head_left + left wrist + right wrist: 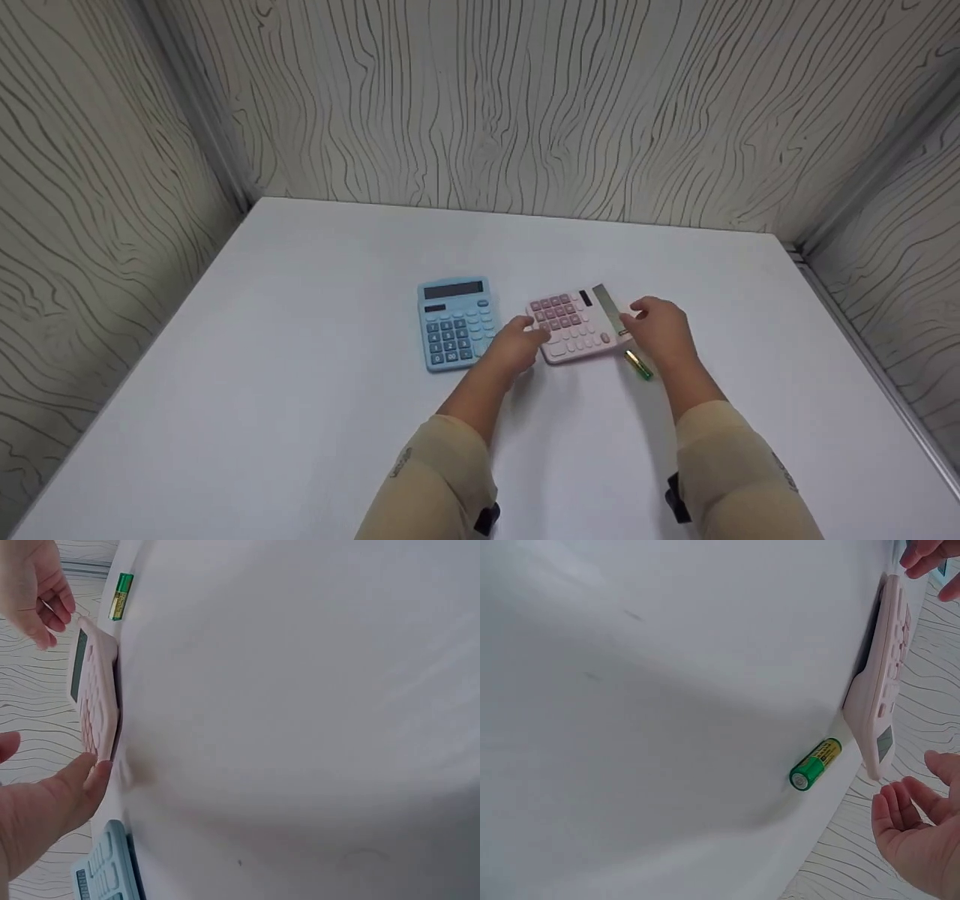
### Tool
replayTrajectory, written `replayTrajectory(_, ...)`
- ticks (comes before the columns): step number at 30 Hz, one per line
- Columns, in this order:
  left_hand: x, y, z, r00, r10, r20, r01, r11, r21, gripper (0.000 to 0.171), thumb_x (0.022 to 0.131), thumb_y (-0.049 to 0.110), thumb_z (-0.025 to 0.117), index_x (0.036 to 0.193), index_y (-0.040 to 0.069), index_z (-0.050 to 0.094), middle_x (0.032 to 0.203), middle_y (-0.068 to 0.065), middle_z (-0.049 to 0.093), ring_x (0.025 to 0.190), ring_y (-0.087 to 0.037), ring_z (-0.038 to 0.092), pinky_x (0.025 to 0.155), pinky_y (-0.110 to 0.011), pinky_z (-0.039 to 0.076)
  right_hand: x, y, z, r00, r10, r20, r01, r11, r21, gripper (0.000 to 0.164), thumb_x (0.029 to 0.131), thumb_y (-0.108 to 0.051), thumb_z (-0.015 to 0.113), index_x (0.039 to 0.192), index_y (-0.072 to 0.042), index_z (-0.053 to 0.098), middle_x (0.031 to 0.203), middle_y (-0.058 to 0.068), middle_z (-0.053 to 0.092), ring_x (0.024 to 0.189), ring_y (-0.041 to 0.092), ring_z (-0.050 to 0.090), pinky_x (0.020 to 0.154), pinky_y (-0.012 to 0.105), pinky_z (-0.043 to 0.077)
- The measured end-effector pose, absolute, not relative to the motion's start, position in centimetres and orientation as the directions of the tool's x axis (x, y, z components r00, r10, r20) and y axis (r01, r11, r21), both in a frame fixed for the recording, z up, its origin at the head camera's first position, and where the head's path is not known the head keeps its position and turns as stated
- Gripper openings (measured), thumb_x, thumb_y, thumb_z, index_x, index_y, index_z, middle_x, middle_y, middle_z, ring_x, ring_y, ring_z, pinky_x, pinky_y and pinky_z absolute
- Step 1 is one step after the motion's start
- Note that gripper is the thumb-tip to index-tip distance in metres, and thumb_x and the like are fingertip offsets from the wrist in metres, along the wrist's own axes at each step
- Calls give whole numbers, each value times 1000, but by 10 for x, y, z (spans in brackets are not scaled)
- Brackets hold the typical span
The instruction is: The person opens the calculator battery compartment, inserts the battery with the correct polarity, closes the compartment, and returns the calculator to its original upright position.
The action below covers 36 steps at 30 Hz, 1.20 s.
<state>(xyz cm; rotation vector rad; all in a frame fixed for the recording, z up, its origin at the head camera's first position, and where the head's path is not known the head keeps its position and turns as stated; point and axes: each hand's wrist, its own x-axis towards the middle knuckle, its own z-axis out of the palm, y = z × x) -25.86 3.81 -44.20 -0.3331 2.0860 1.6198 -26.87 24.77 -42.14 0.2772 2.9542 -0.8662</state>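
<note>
A pink calculator (568, 328) lies turned sideways on the table, its raised display end to the right. My left hand (516, 346) is at its keypad end, with fingertips at the edge; whether they touch is hard to tell. In the left wrist view, that hand's thumb and finger (88, 763) are spread, not wrapped around the calculator. Beside the display end is my right hand (660, 328), its fingers loosely bent and holding nothing in the right wrist view. A green and gold battery (815, 764) lies on the table just below the display end.
A blue calculator (454, 324) lies to the left of the pink one, display at the far end. The white table (285, 420) meets patterned panels (480, 105) at the back, with more panels on both sides.
</note>
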Motion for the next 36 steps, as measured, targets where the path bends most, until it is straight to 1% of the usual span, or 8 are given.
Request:
replayTrajectory(4,-260,40,-447,-858,106,-502,-465,253,848,51,91,36,51,137,19,39,136,-6,45,110,-24,54,93,-43,41,-269,252,-427,-976,175,-132,219,812,-540,40,94,-21,50,123,6,49,120,26,51,110,38,49,93,47,40)
replayTrajectory(7,-260,42,-447,-862,107,-496,-464,231,855,51,91,35,51,138,18,38,133,-7,47,109,-24,55,93,-41,41,-269,254,-432,-971,184,-156,240,793,-559,39,94,-20,48,124,6,49,124,26,50,114,39,47,95,47,39)
replayTrajectory(10,-260,45,-447,-856,105,-507,-481,200,853,52,91,33,51,138,18,37,131,-8,49,112,-25,53,93,-40,42,-270,255,-436,-967,189,-172,254,776,-577,38,95,-18,46,124,5,49,125,25,49,116,39,46,95,47,38)
replayTrajectory(16,-258,51,-445,-842,98,-531,-510,178,841,56,89,34,54,139,20,34,137,-7,43,121,-25,46,95,-40,41,-271,256,-438,-956,193,-219,288,744,-603,37,95,-15,45,126,6,48,124,25,51,112,35,51,91,42,42)
replayTrajectory(22,-258,50,-441,-834,116,-539,-532,88,842,60,87,34,59,139,20,34,140,-8,38,125,-29,41,98,-44,37,-270,253,-436,-956,182,-229,288,728,-623,35,94,-13,45,123,7,49,119,24,52,107,33,52,89,41,43)
replayTrajectory(24,-258,50,-439,-833,121,-540,-533,91,841,61,85,36,60,139,21,35,141,-8,38,125,-31,41,98,-45,37,-270,252,-435,-958,180,-225,284,724,-628,34,94,-13,44,121,7,49,116,24,53,104,32,53,87,40,45)
replayTrajectory(29,-258,47,-437,-840,112,-531,-514,150,844,64,82,42,62,138,22,37,140,-8,39,123,-32,43,97,-47,37,-271,248,-434,-956,179,-232,290,691,-662,31,95,-10,41,119,8,48,111,23,54,97,29,56,80,34,49)
replayTrajectory(36,-258,42,-438,-843,96,-529,-504,203,840,64,81,47,61,136,23,39,140,-7,39,122,-32,43,98,-49,35,-269,241,-431,-964,164,-208,263,670,-694,31,94,-11,40,119,7,46,112,23,53,96,28,55,77,33,49)
